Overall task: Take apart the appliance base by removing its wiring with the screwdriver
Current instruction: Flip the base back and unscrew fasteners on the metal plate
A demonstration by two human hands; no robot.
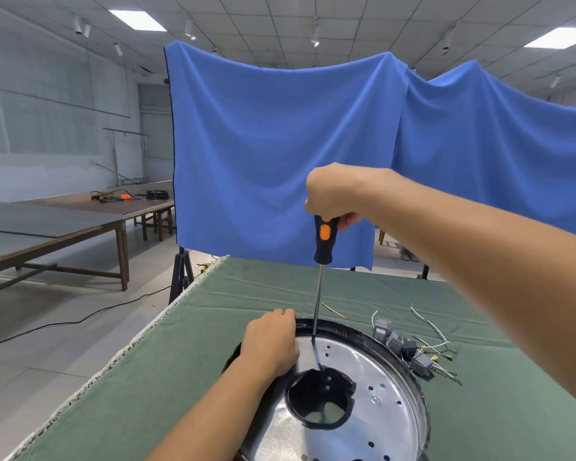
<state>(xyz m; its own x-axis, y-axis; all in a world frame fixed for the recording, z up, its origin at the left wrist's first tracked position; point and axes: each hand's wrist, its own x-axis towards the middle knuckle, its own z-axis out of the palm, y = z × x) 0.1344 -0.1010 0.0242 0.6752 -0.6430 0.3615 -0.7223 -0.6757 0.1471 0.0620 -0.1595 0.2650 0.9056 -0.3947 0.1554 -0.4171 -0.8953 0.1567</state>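
Observation:
The round appliance base [373, 404], a silver perforated plate inside a black rim with a black ring at its centre, lies on the green cloth. My left hand [270, 344] grips the base's far-left rim. My right hand [333, 194] holds the top of the black-and-orange screwdriver [325, 241] upright. Its thin shaft runs straight down and its tip meets the plate just inside the far rim. Loose wiring [426, 347] with grey connector blocks lies on the cloth right of the base.
The green-covered table [167, 377] ends at a frayed left edge. One short loose wire [334, 310] lies beyond the base. A blue cloth [280, 154] hangs behind the table. Long wooden tables [64, 221] with tools stand at the left; a black cable crosses the floor.

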